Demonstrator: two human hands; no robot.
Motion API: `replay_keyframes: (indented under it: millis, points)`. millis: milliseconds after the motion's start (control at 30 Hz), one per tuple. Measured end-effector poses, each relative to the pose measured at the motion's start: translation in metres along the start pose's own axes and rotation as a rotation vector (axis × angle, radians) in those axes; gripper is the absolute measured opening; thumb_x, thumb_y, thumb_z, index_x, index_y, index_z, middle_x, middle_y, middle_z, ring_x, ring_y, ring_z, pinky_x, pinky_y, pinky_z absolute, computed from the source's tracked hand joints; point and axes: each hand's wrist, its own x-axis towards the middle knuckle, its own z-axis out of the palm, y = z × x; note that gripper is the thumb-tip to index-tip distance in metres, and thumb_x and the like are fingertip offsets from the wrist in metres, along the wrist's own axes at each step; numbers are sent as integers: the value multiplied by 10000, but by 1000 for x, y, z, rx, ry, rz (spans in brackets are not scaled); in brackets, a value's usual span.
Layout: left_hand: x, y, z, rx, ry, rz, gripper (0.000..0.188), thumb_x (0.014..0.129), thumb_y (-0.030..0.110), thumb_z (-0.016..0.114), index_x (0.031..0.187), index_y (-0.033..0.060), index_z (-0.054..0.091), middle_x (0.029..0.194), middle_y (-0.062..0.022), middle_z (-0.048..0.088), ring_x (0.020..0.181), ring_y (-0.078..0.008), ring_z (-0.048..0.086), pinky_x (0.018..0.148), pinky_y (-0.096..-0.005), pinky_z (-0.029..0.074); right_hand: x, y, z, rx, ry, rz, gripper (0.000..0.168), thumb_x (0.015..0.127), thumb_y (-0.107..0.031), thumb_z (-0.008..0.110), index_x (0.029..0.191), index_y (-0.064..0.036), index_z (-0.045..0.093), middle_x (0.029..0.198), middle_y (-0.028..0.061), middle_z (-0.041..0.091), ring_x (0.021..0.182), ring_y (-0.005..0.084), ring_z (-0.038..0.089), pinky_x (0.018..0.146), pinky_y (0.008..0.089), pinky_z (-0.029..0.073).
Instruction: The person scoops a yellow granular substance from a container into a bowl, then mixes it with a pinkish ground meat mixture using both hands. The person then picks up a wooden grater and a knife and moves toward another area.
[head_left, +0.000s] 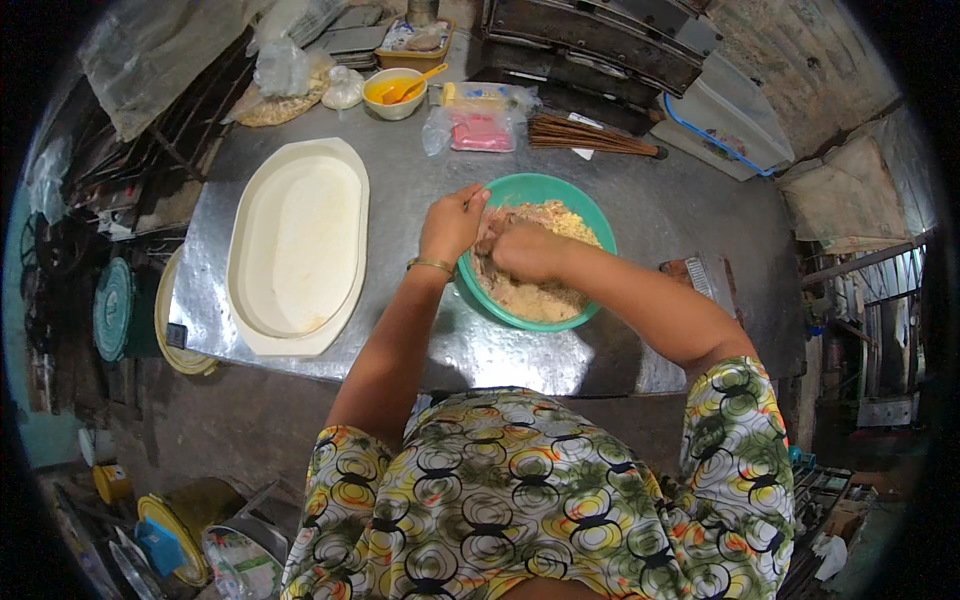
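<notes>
A green plastic bowl (604, 217) stands on the metal-topped table in front of me. It holds a crumbly mixture (536, 296), tan at the near side, with pinkish shreds and pale yellow bits toward the back. My left hand (453, 225), with a bracelet at the wrist, grips the bowl's left rim. Inside the bowl, my right hand (525, 251) is pressed into the mixture with curled fingers. Its fingertips are hidden there, so whether they close on anything does not show.
Left of the bowl lies a cream oval tray (300, 240). Along the back are a bowl of orange-yellow liquid with a spoon (394, 94), plastic-wrapped packets (480, 124), a stick whisk broom (592, 136) and a clear bin (720, 120). A flat brush (699, 276) rests at right.
</notes>
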Motion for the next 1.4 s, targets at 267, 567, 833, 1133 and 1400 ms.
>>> replay_keyframes:
  millis: [267,567,833,1133,1400]
  points:
    - [-3,1,-4,87,21,-44,371,872,374,521,1099,109,647,1006,-196,635,943,-362,607,811,-404,481,-38,-17,-14,-201,-99,-238,251,811,-135,537,1012,-178,682,1353,116,430,1309,330,316,1065,561,233]
    - [-1,2,-5,18,5,-1,358,876,362,517,1097,113,648,1008,-194,636,944,-369,604,809,-406,479,1,-1,26,-197,115,-130,213,782,-193,529,928,-164,682,1176,22,560,1116,277,458,938,531,359]
    - [-3,4,-10,90,62,-7,364,873,364,523,1092,102,649,988,-212,633,930,-379,600,801,-416,477,-39,-9,-8,-272,151,-260,184,761,-180,551,876,-140,689,1200,44,568,1163,314,441,1030,531,268]
    - [0,-12,-10,66,86,105,365,884,347,505,1083,71,636,955,-214,644,916,-385,605,781,-432,475,2,-7,26,-260,155,-230,161,683,-141,573,753,-44,681,1078,63,610,1080,318,500,874,400,445]
    - [-19,-17,-27,200,117,29,348,911,346,449,1048,49,570,1009,-274,569,868,-438,570,746,-480,455,-13,11,-27,154,222,59,200,647,-58,628,844,-43,661,848,141,619,891,347,571,806,422,461]
